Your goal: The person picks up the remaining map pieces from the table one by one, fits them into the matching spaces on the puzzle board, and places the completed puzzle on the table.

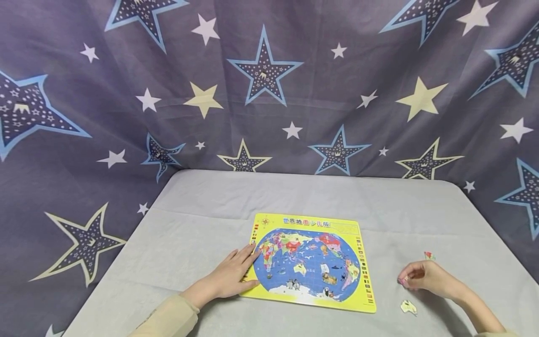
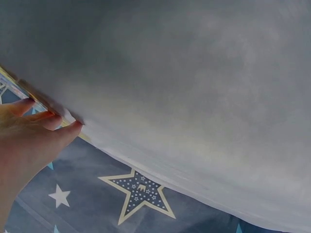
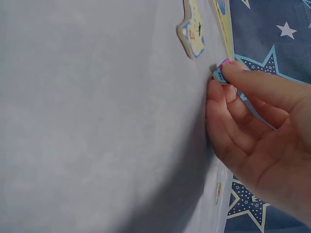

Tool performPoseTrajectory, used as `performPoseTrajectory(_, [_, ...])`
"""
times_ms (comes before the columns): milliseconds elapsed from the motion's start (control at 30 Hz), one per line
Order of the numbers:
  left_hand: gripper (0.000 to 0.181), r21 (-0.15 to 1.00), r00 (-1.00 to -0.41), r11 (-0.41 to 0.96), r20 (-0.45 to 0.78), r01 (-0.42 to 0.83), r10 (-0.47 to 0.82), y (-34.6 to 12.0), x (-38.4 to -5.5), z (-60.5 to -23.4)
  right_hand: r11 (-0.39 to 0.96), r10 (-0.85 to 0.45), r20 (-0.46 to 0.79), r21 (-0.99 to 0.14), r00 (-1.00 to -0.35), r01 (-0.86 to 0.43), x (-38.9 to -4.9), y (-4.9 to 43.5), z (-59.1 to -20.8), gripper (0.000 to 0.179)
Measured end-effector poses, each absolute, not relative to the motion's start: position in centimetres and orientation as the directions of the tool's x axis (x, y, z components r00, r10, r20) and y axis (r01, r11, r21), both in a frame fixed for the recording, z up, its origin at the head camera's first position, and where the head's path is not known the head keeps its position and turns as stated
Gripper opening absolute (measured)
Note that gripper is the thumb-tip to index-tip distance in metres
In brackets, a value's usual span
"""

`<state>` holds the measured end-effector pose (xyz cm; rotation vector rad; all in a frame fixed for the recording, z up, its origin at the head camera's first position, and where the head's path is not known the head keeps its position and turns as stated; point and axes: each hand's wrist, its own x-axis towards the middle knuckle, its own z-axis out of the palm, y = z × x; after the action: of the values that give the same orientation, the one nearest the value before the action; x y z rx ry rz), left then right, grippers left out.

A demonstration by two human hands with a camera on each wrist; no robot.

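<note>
A yellow-bordered world map puzzle board (image 1: 366,305) lies flat on the bed-like grey surface, with Chinese characters along its top. On its left edge rests my left hand (image 1: 231,275), fingers extended over the border and thumb near the lower left corner; the left wrist view shows those fingertips (image 2: 75,127) at the board's edge. My right hand (image 1: 433,279), to the right of the board, pinches a small pink-and-blue puzzle piece (image 3: 220,73) between thumb and fingers, close over the cloth. The fingers partly cover that piece.
Nearer the front lies a loose cream puzzle piece (image 1: 408,307), just below the right hand. A red-and-green piece (image 1: 429,255) lies behind that hand. Grey cloth (image 1: 210,192) covers the surface, and a star-patterned curtain (image 1: 294,117) hangs around its back and sides.
</note>
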<state>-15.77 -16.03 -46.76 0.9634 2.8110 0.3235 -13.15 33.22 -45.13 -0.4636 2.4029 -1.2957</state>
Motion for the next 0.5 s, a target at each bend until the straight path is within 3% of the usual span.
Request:
performPoseTrajectory(233, [0.075,0.246,-0.785,0.776,-0.081,0.581,0.614,-16.0,-15.8,-46.8,0.543,-0.407,-0.242,-0.839,-0.881,-0.02,-13.3,32.3,-44.8,0.017])
performPoseTrajectory(500, [0.075,0.245,-0.789,0.782,-0.09,0.573,0.607,-16.0,-15.7,-46.7,0.584,-0.379,-0.23,-0.811,-0.897,-0.039,-14.0,30.4,-44.4,0.015])
